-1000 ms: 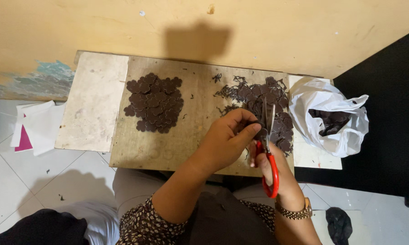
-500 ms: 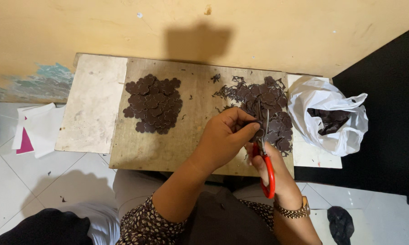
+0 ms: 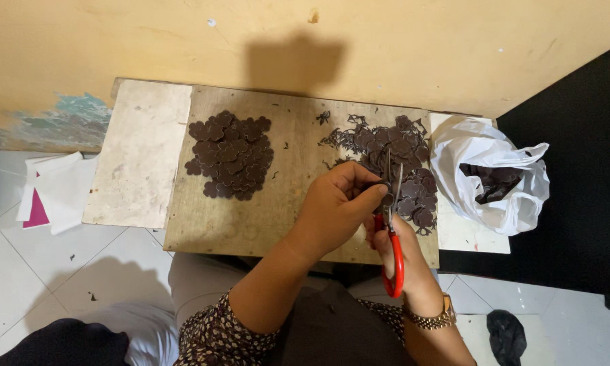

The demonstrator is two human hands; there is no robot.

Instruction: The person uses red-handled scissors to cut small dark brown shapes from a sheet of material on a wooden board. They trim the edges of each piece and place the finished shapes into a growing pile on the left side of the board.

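The person sits at a low plywood board laid across a pale worn bench top, both hands raised just above its near edge. The left hand is curled closed, its thumb and fingertips pinching a small dark brown flower-shaped cut-out that pokes out to the right of the knuckles. The piece sits right at the blades of the red-handled scissors, which the right hand grips from below with fingers through the red loops. The blades point up and away and stand only slightly apart, with the cut-out between or against them; exactly how far they bite into it I cannot tell, since the left hand's fingers cover much of it. The piece looks flat, thin and matte, scalloped round its edge, though most of it is hidden.

Behind the hands, on the board's right side, lies a loose pile of dark brown pieces and thin trimmings. To the left, well apart, sits a tidier heap of finished dark brown flower shapes. A white plastic bag holding more dark material lies at the right end.
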